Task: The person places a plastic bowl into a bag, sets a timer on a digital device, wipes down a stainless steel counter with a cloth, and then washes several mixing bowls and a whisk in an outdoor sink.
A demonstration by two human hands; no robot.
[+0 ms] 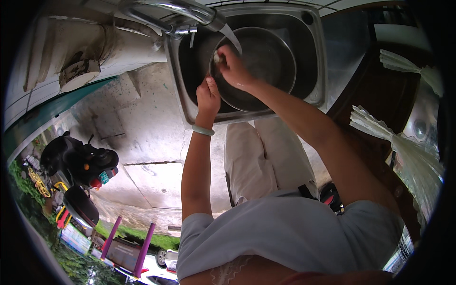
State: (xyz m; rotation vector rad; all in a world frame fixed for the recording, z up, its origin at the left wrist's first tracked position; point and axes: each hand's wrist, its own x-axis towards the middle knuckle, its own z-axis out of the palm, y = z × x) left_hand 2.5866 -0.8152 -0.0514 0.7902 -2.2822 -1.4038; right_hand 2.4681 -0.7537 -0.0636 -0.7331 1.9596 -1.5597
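Note:
A wide round metal pan or basin [270, 67] sits tilted inside the stainless steel sink [322, 71]. My left hand [208, 96], with a pale green bangle [203, 130] on its wrist, grips the vessel's near left rim, thumb up. Inside the left wall, my right hand [233, 67] holds a small pale wad [217, 57], perhaps a cloth or scrubber; blur hides its exact kind. Water [233, 39] pours from the chrome faucet [213, 19] into the vessel, just beyond my right hand.
A faucet lever [192, 37] stands at the sink's upper left, near a pale pipe [135, 42]. Dark furniture [383, 92] with gathered sheer fabric [377, 128] lies to the right. A parked scooter [82, 160] stands on the left, beyond the concrete floor [153, 107].

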